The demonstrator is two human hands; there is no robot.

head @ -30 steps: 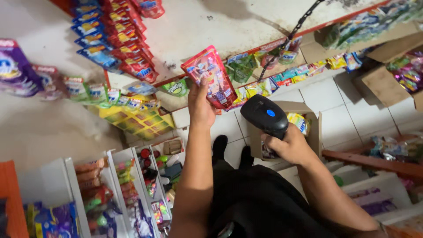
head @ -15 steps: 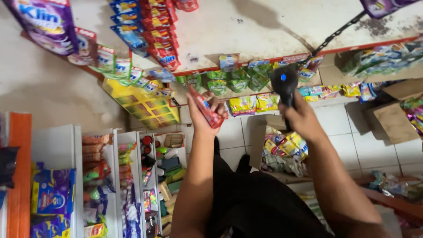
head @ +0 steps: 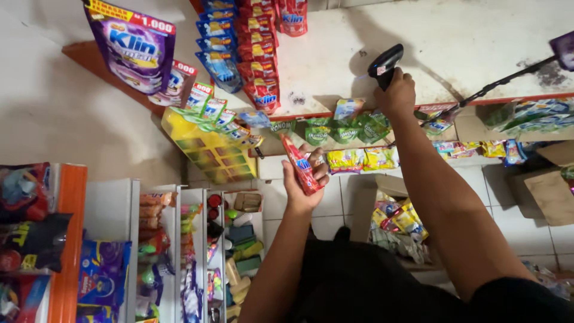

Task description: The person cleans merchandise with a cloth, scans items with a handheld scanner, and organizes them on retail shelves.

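shop interior seen from the head, looking down. white tiled floor [head: 541,236], pale grubby wall [head: 478,48] above it with a dark stain at the right. low shelf along the wall foot holds green sachets [head: 335,133] and yellow sachets [head: 362,158]. strips of red packets [head: 260,66] and blue packets [head: 218,51] hang on the wall; large purple pouch [head: 133,45] at upper left. yellow display rack [head: 206,149] stands tilted at the corner. white shelving [head: 116,239] at lower left, crowded with small goods; open cardboard box [head: 382,209] on the floor with mixed packets inside.

left hand [head: 304,179]: forearm reaching forward, palm up, fingers curled round a red sachet [head: 301,164], thumb side pressed to it. sachet is thin, glossy foil, seen nearly edge-on, held in front of the shelf of green sachets.

right hand [head: 396,93]: arm stretched further up toward the wall, fist closed round the grip of a black handheld scanner [head: 385,63]. scanner is matte plastic, head angled to the left, close to the wall surface.
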